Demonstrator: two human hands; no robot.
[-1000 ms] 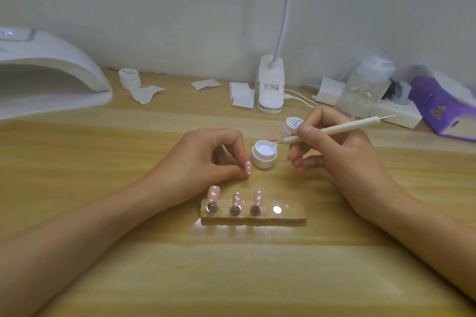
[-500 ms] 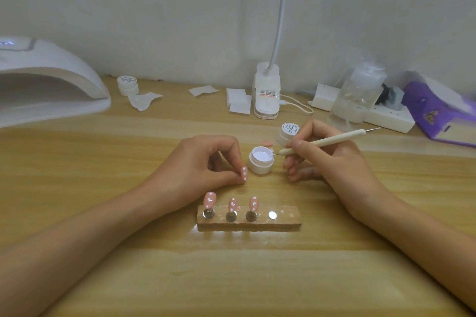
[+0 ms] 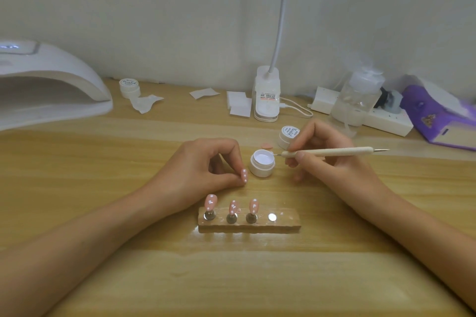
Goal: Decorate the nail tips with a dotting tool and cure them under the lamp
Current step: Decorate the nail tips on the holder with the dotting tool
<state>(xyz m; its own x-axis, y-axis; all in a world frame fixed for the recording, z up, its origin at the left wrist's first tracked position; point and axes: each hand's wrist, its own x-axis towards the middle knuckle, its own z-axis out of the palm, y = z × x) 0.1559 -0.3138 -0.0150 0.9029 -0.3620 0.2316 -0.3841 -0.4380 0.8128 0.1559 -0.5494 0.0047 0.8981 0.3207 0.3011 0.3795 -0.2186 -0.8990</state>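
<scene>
Right hand [image 3: 327, 162] pinches the dotting tool [image 3: 332, 152] pen-style, shaft near level, working end at the open gel pot's [image 3: 262, 165] right rim; the nail tip [image 3: 244, 175], pinched by the left hand [image 3: 201, 172], sits just off the pot's near-left side, probably the next target

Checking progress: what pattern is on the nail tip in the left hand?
The nail tip is pink with white dots; head view.

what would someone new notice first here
The two hands at the centre: the left hand pinches a pink nail tip with white dots, the right hand holds a dotting tool at the open white jar. Nearer the viewer stands a wooden holder with three dotted tips; a white curing lamp sits far left.
</scene>
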